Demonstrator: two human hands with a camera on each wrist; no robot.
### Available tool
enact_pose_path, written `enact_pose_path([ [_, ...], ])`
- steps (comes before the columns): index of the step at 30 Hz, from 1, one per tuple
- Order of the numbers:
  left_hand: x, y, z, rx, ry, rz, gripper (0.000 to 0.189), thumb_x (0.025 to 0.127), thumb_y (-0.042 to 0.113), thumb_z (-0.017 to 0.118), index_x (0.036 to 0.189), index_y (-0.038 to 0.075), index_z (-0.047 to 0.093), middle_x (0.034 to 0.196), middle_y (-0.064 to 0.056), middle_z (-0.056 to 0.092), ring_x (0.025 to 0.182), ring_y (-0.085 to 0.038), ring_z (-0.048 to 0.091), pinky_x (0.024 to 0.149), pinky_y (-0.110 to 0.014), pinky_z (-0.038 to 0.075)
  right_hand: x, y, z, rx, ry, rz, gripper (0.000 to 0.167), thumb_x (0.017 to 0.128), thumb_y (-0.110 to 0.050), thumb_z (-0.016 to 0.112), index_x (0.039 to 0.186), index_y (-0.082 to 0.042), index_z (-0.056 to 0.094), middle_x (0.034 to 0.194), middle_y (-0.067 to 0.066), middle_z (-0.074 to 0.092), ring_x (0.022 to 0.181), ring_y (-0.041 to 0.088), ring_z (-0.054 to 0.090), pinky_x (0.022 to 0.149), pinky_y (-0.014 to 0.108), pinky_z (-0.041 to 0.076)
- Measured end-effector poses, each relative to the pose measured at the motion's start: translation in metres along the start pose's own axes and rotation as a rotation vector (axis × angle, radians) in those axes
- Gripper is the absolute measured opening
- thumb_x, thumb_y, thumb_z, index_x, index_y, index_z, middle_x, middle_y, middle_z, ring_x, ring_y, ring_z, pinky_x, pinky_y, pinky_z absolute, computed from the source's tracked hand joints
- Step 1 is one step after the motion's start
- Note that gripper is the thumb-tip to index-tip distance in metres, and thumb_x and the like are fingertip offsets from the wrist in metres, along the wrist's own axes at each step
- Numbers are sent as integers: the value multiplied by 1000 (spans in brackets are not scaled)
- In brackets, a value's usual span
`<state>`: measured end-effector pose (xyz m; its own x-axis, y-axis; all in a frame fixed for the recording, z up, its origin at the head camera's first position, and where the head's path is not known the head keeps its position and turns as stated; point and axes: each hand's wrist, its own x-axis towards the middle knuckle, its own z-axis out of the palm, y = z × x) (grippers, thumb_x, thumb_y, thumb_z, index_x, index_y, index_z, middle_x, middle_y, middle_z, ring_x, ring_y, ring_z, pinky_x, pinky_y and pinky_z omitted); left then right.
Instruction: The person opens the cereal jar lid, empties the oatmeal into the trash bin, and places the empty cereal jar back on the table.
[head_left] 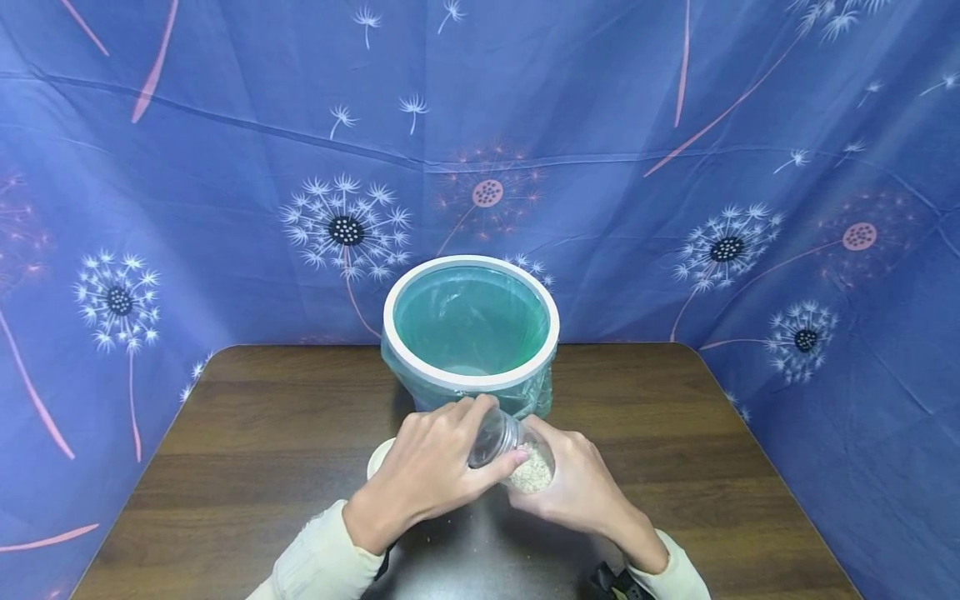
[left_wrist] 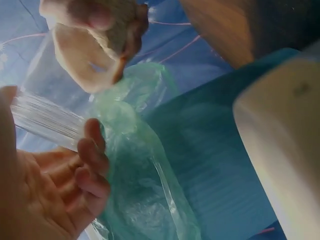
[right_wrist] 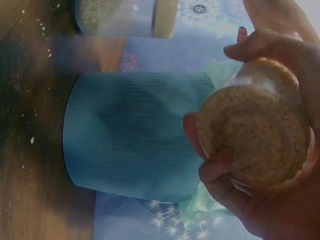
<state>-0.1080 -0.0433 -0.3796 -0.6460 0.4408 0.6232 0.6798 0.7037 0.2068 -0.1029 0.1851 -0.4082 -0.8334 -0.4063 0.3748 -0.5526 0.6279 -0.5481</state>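
My right hand (head_left: 573,479) grips a clear jar (right_wrist: 255,135) with pale, flaky grain (head_left: 532,471) in its bottom. The jar is tilted, its ribbed clear top toward my left hand (head_left: 431,458). My left fingers curl round that ribbed clear top (left_wrist: 45,120); whether it is a lid loose from the jar I cannot tell. Both hands are just in front of a blue-green bin (right_wrist: 135,135) with a white rim (head_left: 396,350) and a green plastic liner (left_wrist: 145,200). In the head view, my left hand partly hides a cream lid (head_left: 380,457).
That cream lid tops another clear container (right_wrist: 117,17) with pale grain inside. Several light crumbs (right_wrist: 32,140) lie on the brown wooden table (head_left: 285,400). Behind the table hangs a blue cloth (head_left: 247,208) with dandelion prints.
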Motion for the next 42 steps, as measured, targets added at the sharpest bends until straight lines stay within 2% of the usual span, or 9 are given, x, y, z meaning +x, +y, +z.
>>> enact_pose_path([
  [3,0,-3,0,-11,16,61,59,99,70,57,119,16,66,88,8,64,67,-10,59,51,-28,45,1,3,-3,124,-68,-9,54,68,-23,93,113,-33,65,88,-18,68,69,2,62,60,26,52],
  [9,3,-4,-1,-14,90,204,63,98,70,57,125,14,68,94,6,68,70,-11,63,52,-25,46,2,7,-12,398,-269,-62,54,78,-22,93,126,-27,68,105,-9,75,88,10,71,77,32,59],
  [13,5,-5,-1,-25,134,307,64,95,70,61,124,13,69,90,7,65,66,-10,59,53,-25,47,3,8,-18,488,-386,-109,51,81,-21,92,125,-24,68,109,-6,75,93,11,72,83,33,59],
  [17,7,-4,-1,-30,160,369,61,93,69,62,117,13,69,84,8,62,63,-8,56,53,-24,47,5,9,-20,523,-447,-169,49,83,-21,91,126,-22,67,111,-6,74,96,11,72,87,34,59],
  [20,8,-3,-1,-31,172,386,55,97,67,56,109,14,67,78,9,58,60,-7,52,52,-23,45,5,10,-18,529,-458,-194,50,84,-21,91,128,-22,66,112,-6,74,97,11,71,88,34,58],
  [26,10,-2,0,-12,201,384,50,102,63,43,96,16,60,69,11,45,54,-5,40,47,-22,35,4,10,-16,539,-449,-191,50,84,-21,92,127,-21,66,111,-5,74,95,10,71,84,33,60],
  [35,8,-1,2,18,239,340,48,100,60,44,94,16,60,66,11,43,50,-6,37,45,-23,32,3,6,-15,479,-385,-152,50,80,-21,93,123,-23,68,107,-8,74,90,8,71,78,32,60],
  [42,8,0,4,29,239,303,47,100,60,47,93,15,60,64,11,44,48,-7,36,44,-22,29,2,4,-14,452,-318,-149,54,78,-18,94,124,-20,67,105,-7,74,88,7,71,74,31,60],
])
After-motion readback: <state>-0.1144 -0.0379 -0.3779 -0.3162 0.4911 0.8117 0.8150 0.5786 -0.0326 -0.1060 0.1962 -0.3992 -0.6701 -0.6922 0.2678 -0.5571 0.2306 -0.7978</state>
